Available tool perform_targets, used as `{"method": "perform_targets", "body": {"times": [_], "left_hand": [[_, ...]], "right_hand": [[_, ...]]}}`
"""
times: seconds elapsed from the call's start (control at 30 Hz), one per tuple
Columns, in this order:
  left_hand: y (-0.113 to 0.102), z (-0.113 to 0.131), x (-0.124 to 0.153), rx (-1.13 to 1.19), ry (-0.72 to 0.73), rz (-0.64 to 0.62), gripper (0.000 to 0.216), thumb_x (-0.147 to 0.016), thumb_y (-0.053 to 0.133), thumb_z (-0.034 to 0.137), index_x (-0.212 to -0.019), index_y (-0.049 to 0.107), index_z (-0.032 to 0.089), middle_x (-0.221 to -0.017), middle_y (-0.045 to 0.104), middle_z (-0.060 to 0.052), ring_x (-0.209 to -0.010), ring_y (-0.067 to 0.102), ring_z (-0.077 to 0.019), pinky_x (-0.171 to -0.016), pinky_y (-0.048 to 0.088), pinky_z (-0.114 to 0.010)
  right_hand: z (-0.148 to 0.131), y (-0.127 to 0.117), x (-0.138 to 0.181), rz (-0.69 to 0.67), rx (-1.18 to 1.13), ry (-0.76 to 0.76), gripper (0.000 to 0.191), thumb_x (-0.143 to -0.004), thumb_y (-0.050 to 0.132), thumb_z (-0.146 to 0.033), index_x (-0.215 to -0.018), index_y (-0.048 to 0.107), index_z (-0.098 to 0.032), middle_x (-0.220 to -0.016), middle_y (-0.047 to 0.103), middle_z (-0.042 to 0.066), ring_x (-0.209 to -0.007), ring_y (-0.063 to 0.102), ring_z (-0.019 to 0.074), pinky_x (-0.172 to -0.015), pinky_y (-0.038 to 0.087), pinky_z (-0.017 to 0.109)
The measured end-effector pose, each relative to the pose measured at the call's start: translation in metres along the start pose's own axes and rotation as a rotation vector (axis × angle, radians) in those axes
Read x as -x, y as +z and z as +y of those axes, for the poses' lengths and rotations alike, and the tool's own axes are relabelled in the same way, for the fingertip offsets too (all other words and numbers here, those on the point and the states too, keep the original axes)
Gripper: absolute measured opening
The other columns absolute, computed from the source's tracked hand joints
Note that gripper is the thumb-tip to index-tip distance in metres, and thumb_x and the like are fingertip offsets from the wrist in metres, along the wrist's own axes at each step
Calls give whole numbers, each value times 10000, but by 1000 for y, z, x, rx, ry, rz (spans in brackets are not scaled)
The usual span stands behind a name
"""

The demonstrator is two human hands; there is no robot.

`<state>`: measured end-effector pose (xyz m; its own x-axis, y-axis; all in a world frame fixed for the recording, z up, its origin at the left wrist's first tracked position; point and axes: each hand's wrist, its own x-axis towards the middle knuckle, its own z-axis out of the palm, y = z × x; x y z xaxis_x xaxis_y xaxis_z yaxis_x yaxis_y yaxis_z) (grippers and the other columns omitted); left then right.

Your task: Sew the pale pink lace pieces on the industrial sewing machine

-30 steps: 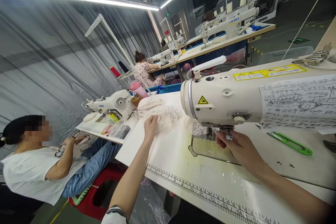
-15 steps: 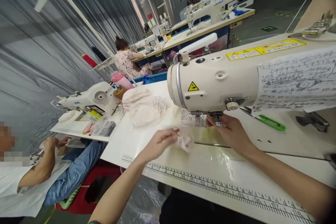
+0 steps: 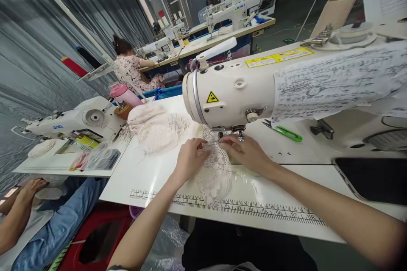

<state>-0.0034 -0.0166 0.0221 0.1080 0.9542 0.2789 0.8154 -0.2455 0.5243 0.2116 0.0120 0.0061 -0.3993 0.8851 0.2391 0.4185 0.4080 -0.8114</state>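
A white lace piece (image 3: 214,175) lies on the white sewing table (image 3: 152,178), reaching from the needle area down over the printed ruler. My left hand (image 3: 190,159) pinches its upper left edge with curled fingers. My right hand (image 3: 246,152) presses on the lace's upper right part, right under the presser foot of the cream sewing machine (image 3: 235,93). Both hands meet at the needle.
A pile of lace pieces (image 3: 157,129) lies at the table's far left. Green-handled snips (image 3: 286,132) rest behind the machine head. A dark phone (image 3: 372,180) lies at the right. A seated co-worker's arm and jeans (image 3: 41,216) are at the left, by another machine (image 3: 73,120) and pink bottle (image 3: 124,94).
My left hand left the lace pile, brought one lace piece toward me and laid it under the needle. My right hand stayed at the presser foot and now rests on the lace.
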Motion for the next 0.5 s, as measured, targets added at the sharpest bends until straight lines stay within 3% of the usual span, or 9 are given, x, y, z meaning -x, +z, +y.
{"method": "perform_targets", "body": {"times": [0.1,0.2,0.27,0.33,0.43,0.5], "left_hand": [[0,6,3,23,73,42,90,-874,638,296,-841,674,220,-816,644,-39,-818,620,-213,-734,514,-356],[-11,16,25,92,198,78,125,-934,556,319,-877,622,230,-1047,674,-73,-1078,617,-237,-914,511,-410],[-25,27,45,213,316,110,94,-962,519,286,-924,595,243,-1076,689,-75,-1182,593,-252,-984,488,-460],[-40,38,61,357,388,173,90,-972,509,252,-996,595,262,-966,704,-53,-1049,654,-235,-915,523,-442],[-57,54,65,366,192,289,51,-951,568,275,-929,605,248,-745,638,10,-646,613,-132,-582,498,-247],[-58,59,53,306,5,169,131,-930,602,347,-875,605,228,-614,557,45,-502,506,-100,-466,400,-209]], "right_hand": [[-6,-1,3,-83,-117,-5,405,-954,390,-556,-1047,659,-268,-654,665,-30,-589,619,169,-651,484,303],[-10,-4,5,-145,-273,23,457,-971,346,-572,-1020,659,-243,-769,717,-3,-539,624,141,-650,502,295],[-15,-8,7,-264,-364,48,439,-933,441,-597,-953,675,-226,-818,733,10,-522,636,130,-632,509,282],[-22,-15,9,-481,-474,64,407,-852,577,-608,-886,700,-222,-777,731,1,-497,637,127,-597,509,268],[-31,-22,13,-779,-598,53,351,-773,681,-570,-798,728,-222,-712,723,-9,-475,633,129,-586,520,270],[-31,-22,13,-716,-560,29,328,-818,635,-536,-803,733,-223,-718,725,-4,-503,641,138,-576,518,272]]}}
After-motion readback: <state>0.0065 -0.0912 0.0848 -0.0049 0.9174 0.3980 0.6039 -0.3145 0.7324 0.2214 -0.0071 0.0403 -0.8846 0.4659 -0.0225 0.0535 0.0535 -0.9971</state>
